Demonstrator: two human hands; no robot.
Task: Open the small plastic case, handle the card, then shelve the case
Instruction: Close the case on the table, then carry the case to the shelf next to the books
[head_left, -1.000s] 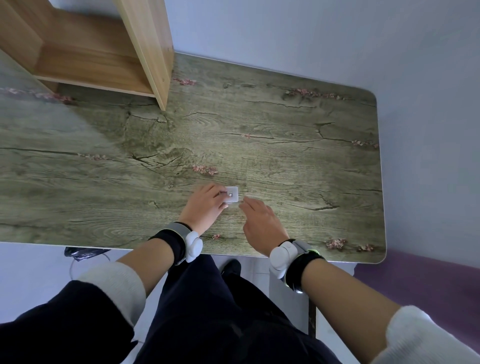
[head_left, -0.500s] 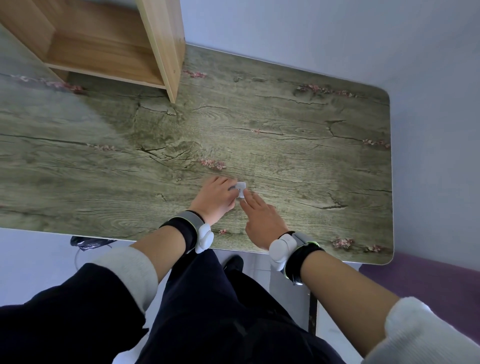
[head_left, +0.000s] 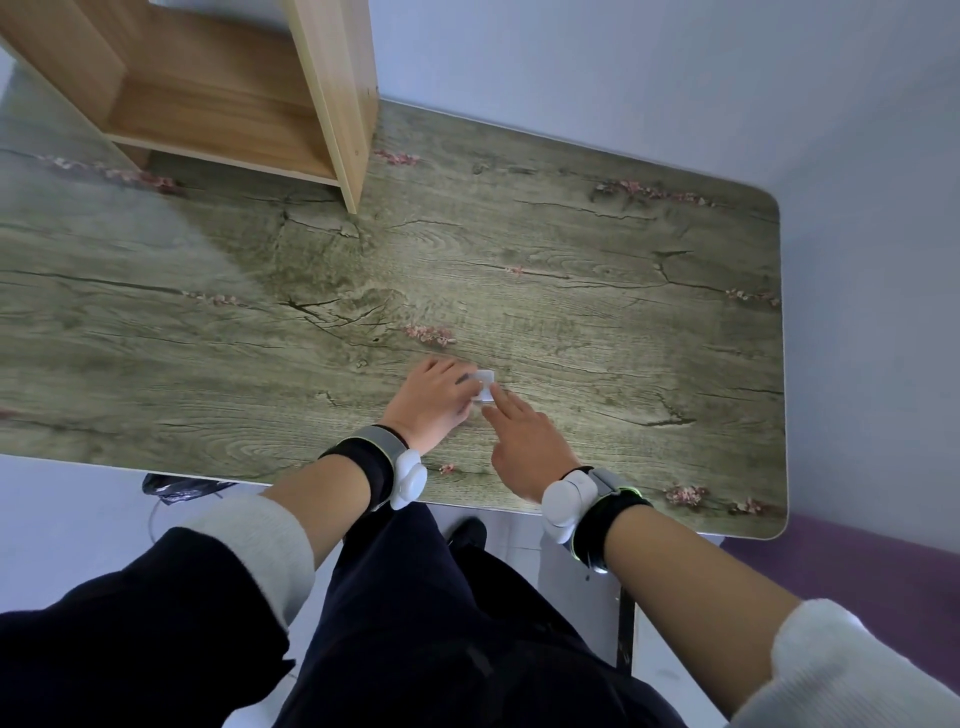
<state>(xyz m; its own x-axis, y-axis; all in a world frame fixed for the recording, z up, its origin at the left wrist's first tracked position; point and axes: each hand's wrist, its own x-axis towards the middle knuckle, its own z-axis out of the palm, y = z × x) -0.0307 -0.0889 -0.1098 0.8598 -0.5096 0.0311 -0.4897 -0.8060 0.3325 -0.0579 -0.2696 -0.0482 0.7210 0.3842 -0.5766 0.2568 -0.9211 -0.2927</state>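
A small translucent white plastic case (head_left: 484, 387) lies on the wood-grain table (head_left: 597, 291), near its front edge. My left hand (head_left: 434, 402) rests on the table with its fingertips gripping the case's left side. My right hand (head_left: 524, 444) reaches in from the right, its fingertips pressing on the case's near right edge. Fingers hide part of the case, and I cannot tell whether its lid is open. No card shows.
A light wooden shelf unit (head_left: 218, 98) stands on the table at the back left, its open compartment facing me. The grey wall runs behind the table. A black bag (head_left: 179, 488) lies on the floor under the table's front edge.
Both hands have closed in on the case: the right hand's fingertips moved from beside it onto its edge. The case shifted slightly under the fingers.
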